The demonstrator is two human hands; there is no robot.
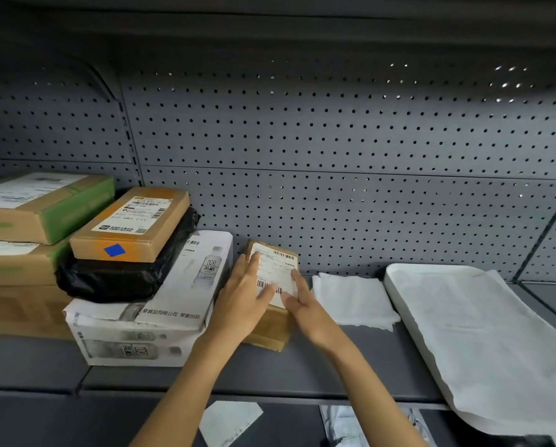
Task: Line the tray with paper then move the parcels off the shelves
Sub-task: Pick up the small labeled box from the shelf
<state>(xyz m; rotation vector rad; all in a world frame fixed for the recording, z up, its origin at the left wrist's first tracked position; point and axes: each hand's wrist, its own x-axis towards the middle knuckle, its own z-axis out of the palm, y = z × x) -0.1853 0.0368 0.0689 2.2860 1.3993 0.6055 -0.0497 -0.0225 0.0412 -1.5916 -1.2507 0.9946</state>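
A small brown parcel [275,269] with a white shipping label stands on the grey shelf, just right of a white bottle carton. My left hand [243,295] lies flat on its left side and label, fingers spread. My right hand [304,300] presses its right edge, fingers on the label. Both hands clasp the parcel between them. At the right lies the white tray [396,279], covered by a sheet of white paper [483,330] that hangs over the shelf's front edge.
A white bottle carton [160,314] carries a black bag parcel [122,279] and a brown box with a blue sticker [131,224]. Brown boxes with green tape [41,204] are stacked at the far left. Folded white paper [354,298] lies between parcel and tray. Behind is grey pegboard [334,140].
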